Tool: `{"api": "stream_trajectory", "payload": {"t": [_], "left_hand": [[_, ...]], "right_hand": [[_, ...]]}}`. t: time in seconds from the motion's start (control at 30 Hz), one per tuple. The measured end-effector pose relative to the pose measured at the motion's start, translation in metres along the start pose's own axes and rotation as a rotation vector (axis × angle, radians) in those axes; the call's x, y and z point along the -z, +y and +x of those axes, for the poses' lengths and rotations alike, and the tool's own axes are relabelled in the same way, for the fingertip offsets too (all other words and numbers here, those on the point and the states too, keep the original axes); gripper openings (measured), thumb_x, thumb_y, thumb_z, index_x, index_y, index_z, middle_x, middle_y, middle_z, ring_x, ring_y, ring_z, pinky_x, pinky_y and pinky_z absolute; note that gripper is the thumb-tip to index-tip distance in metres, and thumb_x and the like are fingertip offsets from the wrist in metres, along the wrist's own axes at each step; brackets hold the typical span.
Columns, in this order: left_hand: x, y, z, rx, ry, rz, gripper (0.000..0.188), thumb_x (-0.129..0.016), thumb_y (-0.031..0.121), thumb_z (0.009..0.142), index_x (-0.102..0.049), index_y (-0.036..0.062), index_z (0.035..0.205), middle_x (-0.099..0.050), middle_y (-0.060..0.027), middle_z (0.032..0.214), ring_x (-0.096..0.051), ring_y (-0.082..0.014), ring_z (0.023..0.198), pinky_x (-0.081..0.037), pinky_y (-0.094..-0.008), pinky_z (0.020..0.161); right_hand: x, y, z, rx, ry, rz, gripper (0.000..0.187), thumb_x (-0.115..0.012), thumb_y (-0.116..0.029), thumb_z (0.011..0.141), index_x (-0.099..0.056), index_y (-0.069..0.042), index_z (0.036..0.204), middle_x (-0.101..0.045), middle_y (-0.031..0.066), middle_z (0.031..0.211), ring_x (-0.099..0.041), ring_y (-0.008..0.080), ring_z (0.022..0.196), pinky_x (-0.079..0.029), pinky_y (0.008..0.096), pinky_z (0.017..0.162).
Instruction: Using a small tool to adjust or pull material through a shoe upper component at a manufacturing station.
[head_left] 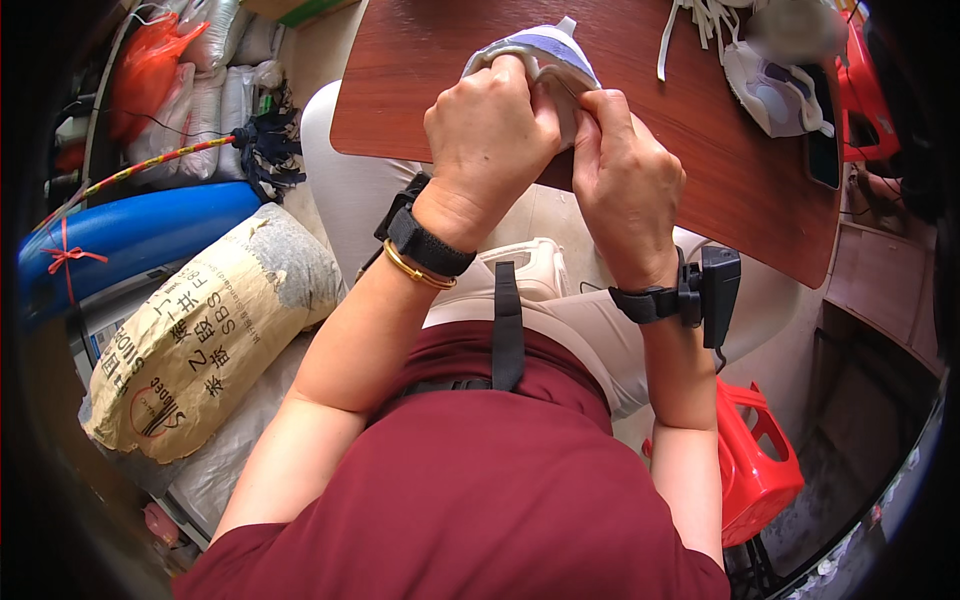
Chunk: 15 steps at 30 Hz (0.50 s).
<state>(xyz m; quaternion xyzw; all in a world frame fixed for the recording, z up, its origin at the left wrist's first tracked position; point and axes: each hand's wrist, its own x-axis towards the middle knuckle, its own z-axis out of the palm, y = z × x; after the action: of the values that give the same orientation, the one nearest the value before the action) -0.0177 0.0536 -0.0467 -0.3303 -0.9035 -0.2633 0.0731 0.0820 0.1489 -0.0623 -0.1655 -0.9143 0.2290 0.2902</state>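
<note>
A white and lavender shoe upper (pixel 545 42) is held up over the near edge of the reddish-brown table (pixel 395 95). My left hand (pixel 490 145) grips it with curled fingers, some of them tucked into its opening. On its right side, my right hand (pixel 625 170) pinches the edge between thumb and fingers. The fingertips of my left hand are partly hidden by the fabric. Toward the table's right side lies a second white and lavender shoe piece (pixel 765 90), with white laces (pixel 690 22) beside it.
A dark phone-like object (pixel 823 135) lies at the table's right edge. Red plastic stools stand beyond it (pixel 868 90) and near my right elbow (pixel 755 465). At left are a printed paper sack (pixel 215 340), a blue cylinder (pixel 150 228) and stacked plastic bags (pixel 205 110).
</note>
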Motion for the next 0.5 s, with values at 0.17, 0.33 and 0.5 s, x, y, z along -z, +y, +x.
{"api": "stream_trajectory", "payload": {"t": [0.17, 0.33, 0.5], "left_hand": [[0.0032, 0.0041, 0.0015, 0.057, -0.039, -0.004, 0.024, -0.061, 0.024, 0.086, -0.065, 0.0008, 0.081, -0.069, -0.0206, 0.073, -0.069, -0.0387, 0.068, -0.056, -0.0466, 0.062], [0.0058, 0.0063, 0.0024, 0.129, -0.092, 0.009, 0.027, -0.060, 0.027, 0.088, -0.066, 0.0010, 0.085, -0.069, -0.0223, 0.077, -0.069, -0.0408, 0.073, -0.055, -0.0483, 0.067], [0.0039, 0.0054, 0.0030, 0.115, -0.081, 0.039, 0.027, -0.059, 0.027, 0.088, -0.066, 0.0013, 0.086, -0.069, -0.0226, 0.077, -0.069, -0.0414, 0.073, -0.055, -0.0490, 0.067]], "right_hand": [[-0.0003, -0.0036, 0.0002, -0.015, -0.006, -0.028, 0.017, -0.063, -0.011, 0.091, -0.062, -0.008, 0.107, -0.066, 0.0121, 0.077, -0.068, 0.0294, 0.063, -0.053, 0.0398, 0.053], [0.0000, -0.0030, -0.0007, 0.009, -0.002, -0.016, 0.016, -0.063, -0.011, 0.090, -0.062, -0.009, 0.106, -0.065, 0.0115, 0.075, -0.067, 0.0289, 0.061, -0.053, 0.0401, 0.052], [0.0056, -0.0032, -0.0003, -0.003, -0.076, -0.013, 0.011, -0.062, -0.011, 0.093, -0.062, -0.009, 0.103, -0.071, 0.0122, 0.087, -0.069, 0.0321, 0.074, -0.054, 0.0399, 0.062]]}}
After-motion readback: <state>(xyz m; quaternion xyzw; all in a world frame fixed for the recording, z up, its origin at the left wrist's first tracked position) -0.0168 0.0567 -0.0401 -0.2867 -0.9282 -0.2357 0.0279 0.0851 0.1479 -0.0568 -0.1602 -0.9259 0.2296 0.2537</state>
